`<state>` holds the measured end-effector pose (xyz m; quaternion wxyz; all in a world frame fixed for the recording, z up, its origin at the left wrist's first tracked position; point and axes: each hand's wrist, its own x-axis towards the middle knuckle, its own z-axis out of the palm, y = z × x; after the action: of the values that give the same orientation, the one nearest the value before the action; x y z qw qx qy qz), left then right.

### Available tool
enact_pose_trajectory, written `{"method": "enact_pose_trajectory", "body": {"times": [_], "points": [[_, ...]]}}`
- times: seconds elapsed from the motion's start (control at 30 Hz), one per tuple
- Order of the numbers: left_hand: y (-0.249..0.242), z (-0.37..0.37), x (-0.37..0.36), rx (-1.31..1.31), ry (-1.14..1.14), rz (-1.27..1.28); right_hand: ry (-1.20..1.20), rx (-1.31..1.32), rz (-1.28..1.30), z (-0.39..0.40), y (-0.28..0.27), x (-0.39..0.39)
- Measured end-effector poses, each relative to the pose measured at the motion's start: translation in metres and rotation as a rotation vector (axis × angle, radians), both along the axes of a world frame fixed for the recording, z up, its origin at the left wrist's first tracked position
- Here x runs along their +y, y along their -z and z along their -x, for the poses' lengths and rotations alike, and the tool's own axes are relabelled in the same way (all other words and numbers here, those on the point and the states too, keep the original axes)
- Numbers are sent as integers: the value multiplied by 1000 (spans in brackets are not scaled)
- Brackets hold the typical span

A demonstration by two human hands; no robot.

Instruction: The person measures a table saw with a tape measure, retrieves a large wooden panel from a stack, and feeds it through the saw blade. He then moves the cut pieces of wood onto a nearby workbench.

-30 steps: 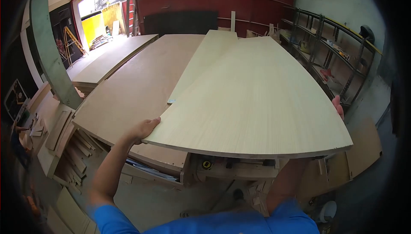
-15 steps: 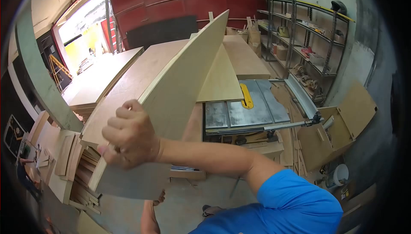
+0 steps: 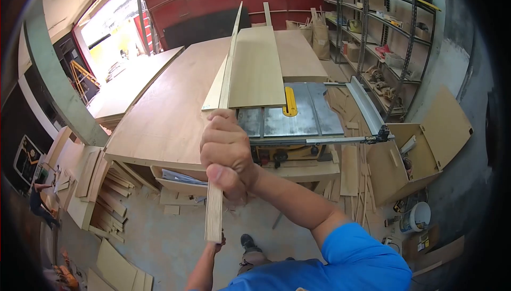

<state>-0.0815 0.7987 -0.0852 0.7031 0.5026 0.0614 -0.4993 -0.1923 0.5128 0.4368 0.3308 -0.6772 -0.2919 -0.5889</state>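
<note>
A long plywood panel (image 3: 214, 219) stands on edge in front of me, seen almost edge-on and pointing away over the worktable. My right hand (image 3: 229, 152) is closed round its upper edge, near the close end. Low at that same end, my left hand (image 3: 219, 243) holds the panel from below; most of its fingers are hidden. Just beyond my right hand, a flat plywood board (image 3: 258, 72) lies beside the panel, its near end over the table saw (image 3: 271, 123). The saw has a yellow throat plate (image 3: 289, 102).
A broad plywood-topped worktable (image 3: 159, 115) spreads to the left of the saw. Metal shelves (image 3: 367, 35) stand at the back right, with an open wooden cabinet (image 3: 404, 158) nearer. Offcuts (image 3: 112, 200) are stacked at lower left. A person (image 3: 40, 203) is at the far left.
The panel has swung from a slant showing its broad face to nearly edge-on. Both hands have moved right with it, and the flat board by the saw shows more fully.
</note>
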Motion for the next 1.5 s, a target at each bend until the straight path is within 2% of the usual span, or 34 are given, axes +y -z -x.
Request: {"method": "enact_pose_trajectory", "body": {"times": [0.07, 0.2, 0.27, 0.3, 0.33, 0.37, 0.4, 0.43, 0.47, 0.5, 0.53, 0.6, 0.67, 0.73, 0.8, 0.87, 0.9, 0.93, 0.97, 1.0, 1.1, 1.17, 1.2, 1.27, 1.3, 1.4, 1.5], "points": [[9, 17, -18, -58, -56, -29, -22, -6, -49, 7, 1, -14], [11, 27, -35, -245, 65, -205, 10, 37, -81, 14, 5, -22], [23, 10, -31, -1284, 263, -519, 38, 6, -127, -3, -1, -17], [-2, 10, -30, -1267, 241, -489, 22, 41, -165, -12, 1, -13], [-60, 17, -34, -1251, 219, -461, 5, 77, -203, -25, 6, -6], [-80, 13, -32, -1161, 93, -315, -12, 113, -241, -36, 13, -1], [-97, 8, -28, -1066, -37, -169, 1, 189, -173, -43, 28, 6], [-153, 27, -26, -924, -164, 52, 12, 262, -97, -47, 51, 12], [-215, 45, -21, -960, -237, 239, 17, 335, -15, -52, 81, 21], [-280, 66, -15, -990, -290, 436, -1, 466, -4, -74, 149, 45], [-323, 70, -18, -1216, -239, 594, 18, 588, -6, -77, 220, 53], [-347, 61, -18, -1318, -443, 330, 26, 1003, -64, -62, 278, 65], [-340, 46, 0, -1320, -544, 154, 16, 1155, -108, -59, 365, 70], [-332, 11, 25, -1279, -548, 86, 93, 1507, -367, -44, 385, 83], [-335, -18, 50, -1374, -659, -48, 263, 1550, -756, -52, 415, 119], [-325, -39, 67, -1319, -795, -27, 140, 1651, -1144, -69, 430, 140], [-291, -48, 89, -1076, -612, -72, 272, 1577, -1178, -66, 434, 147], [-273, -65, 108, -893, -681, 24, 407, 1499, -1222, -69, 436, 163], [-259, -80, 126, -702, -741, 110, 472, 1516, -1163, -73, 408, 172], [-244, -96, 144, -508, -798, 195, 427, 1497, -1191, -77, 427, 169], [-164, -138, 200, 82, -731, 337, 696, 1594, -923, -88, 408, 181], [-106, -144, 215, 205, -690, 247, 916, 1702, -705, -102, 417, 184], [-91, -158, 217, 256, -662, 208, 907, 1680, -780, -106, 418, 186], [-91, -176, 225, 238, -548, 219, 888, 1651, -896, -105, 420, 183], [-97, -173, 235, 237, -509, 210, 907, 1729, -885, -115, 386, 195], [-115, -194, 242, 210, -586, 168, 837, 1506, -947, -135, 377, 214], [-120, -246, 263, 95, -617, 145, 825, 1680, -813, -163, 398, 217]]}}
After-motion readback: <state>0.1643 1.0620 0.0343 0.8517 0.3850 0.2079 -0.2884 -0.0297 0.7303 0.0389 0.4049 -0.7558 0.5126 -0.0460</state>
